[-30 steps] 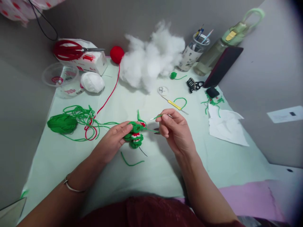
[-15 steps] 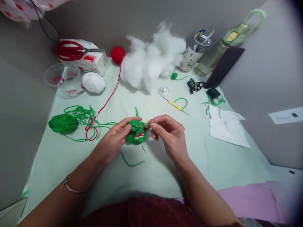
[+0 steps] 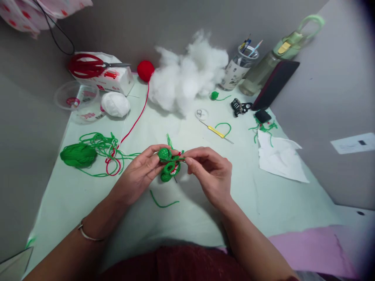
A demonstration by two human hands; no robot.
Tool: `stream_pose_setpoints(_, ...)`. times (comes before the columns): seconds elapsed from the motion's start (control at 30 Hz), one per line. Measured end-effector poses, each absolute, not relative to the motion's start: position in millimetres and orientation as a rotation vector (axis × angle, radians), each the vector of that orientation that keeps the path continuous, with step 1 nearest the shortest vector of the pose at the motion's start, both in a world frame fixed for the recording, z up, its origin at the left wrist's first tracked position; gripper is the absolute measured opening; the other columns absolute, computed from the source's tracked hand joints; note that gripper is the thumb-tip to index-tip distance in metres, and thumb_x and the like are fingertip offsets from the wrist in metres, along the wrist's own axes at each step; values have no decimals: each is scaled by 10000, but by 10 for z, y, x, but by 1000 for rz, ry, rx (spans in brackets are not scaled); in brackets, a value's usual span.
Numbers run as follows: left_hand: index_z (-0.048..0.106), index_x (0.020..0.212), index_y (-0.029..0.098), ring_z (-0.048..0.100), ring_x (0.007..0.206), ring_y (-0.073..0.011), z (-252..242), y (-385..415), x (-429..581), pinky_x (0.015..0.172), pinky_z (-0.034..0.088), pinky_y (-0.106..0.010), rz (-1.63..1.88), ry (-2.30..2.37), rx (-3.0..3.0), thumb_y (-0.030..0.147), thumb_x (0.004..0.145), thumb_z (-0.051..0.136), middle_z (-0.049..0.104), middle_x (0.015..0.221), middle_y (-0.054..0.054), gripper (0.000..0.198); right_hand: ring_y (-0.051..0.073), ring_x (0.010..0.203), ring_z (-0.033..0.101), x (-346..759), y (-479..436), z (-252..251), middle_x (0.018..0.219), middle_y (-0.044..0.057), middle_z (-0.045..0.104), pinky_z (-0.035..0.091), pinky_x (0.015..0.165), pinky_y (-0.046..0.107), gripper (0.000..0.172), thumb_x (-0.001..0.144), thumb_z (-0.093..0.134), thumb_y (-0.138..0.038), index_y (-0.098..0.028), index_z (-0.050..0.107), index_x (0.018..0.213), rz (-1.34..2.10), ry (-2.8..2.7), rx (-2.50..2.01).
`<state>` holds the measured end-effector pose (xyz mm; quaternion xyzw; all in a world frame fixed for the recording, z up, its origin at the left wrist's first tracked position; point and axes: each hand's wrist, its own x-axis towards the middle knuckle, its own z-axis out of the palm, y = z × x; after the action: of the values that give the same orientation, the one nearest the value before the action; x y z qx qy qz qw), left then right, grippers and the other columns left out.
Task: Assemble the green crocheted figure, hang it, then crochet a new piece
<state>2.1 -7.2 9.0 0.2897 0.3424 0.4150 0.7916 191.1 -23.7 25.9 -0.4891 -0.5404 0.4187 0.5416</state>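
A small green crocheted piece (image 3: 166, 168) with red and white stitching and round green knobs is held above the table. My left hand (image 3: 146, 166) is closed on its left side, thumb near the upper knob. The fingertips of my right hand (image 3: 206, 171) pinch a thin green strand or strip at the piece's right side; whether a needle is in the pinch I cannot make out. A short dark strand hangs below the piece. On the table beneath lies a loose cut length of green yarn (image 3: 164, 205).
Green yarn (image 3: 78, 155) lies tangled at left. Behind are a white ball (image 3: 115, 104), red ball (image 3: 145, 71), scissors (image 3: 88, 65) on a box and white stuffing (image 3: 184, 82). A yellow-handled crochet hook (image 3: 216, 131), hair claw (image 3: 240, 107), phone (image 3: 275, 86) and paper (image 3: 278, 158) lie right.
The crocheted piece has turned in my left hand, so an open green ring shows at its lower part. My right hand has shifted slightly down and still pinches the green strand.
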Motion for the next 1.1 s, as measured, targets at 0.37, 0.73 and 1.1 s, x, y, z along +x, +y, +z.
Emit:
stream_pose_setpoints(0.37, 715, 1161, 219, 713, 1060, -136, 92, -53, 25, 959, 539, -189, 892, 683, 618, 213, 1012, 591, 774, 1140, -35, 194, 79, 574, 611, 1882, -244, 262, 813, -12, 758, 502, 551, 233, 83, 878, 727, -152, -226, 761, 862, 946, -1281, -1176)
stream_pose_setpoints(0.73, 709, 1150, 210, 727, 1022, -135, 87, -52, 20, 941, 548, -191, 880, 647, 613, 203, 1008, 596, 784, 1108, -37, 182, 76, 546, 599, 1875, -247, 254, 831, -7, 776, 503, 524, 230, 71, 882, 730, -166, -229, 757, 863, 931, -1247, -1187)
stream_pose_setpoints(1.1, 711, 1152, 211, 728, 1027, -147, 59, -61, 14, 954, 547, -204, 879, 647, 611, 214, 998, 613, 785, 1088, -42, 182, 76, 527, 585, 1866, -233, 283, 765, -13, 758, 486, 517, 229, 74, 869, 730, -159, -220, 753, 832, 940, -1237, -1201)
